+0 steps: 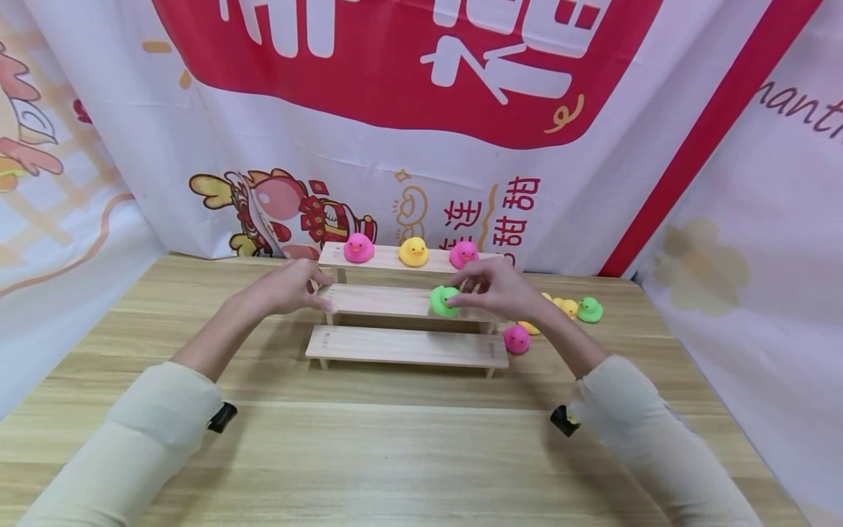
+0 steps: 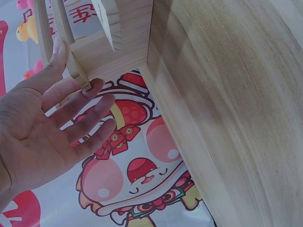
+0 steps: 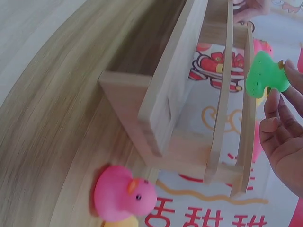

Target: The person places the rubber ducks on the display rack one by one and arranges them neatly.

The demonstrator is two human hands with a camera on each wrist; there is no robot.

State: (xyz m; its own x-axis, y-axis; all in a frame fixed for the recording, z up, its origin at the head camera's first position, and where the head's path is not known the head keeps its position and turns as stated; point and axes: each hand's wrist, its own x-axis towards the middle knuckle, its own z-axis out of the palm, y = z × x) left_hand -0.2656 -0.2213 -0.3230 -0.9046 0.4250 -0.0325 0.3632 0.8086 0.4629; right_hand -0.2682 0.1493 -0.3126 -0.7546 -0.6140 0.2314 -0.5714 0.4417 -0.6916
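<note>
Green duck (image 1: 441, 301) in pinched right hand (image 1: 498, 288), left hand (image 1: 293, 286) astride shelf (image 1: 378, 299)

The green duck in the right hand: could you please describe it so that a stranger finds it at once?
On the wooden table stands a three-step wooden shelf. In the head view, the right hand pinches the green duck in front of the right part of its middle step. It is the only duck held; the other green duck sits on the table, right of the shelf.
</note>
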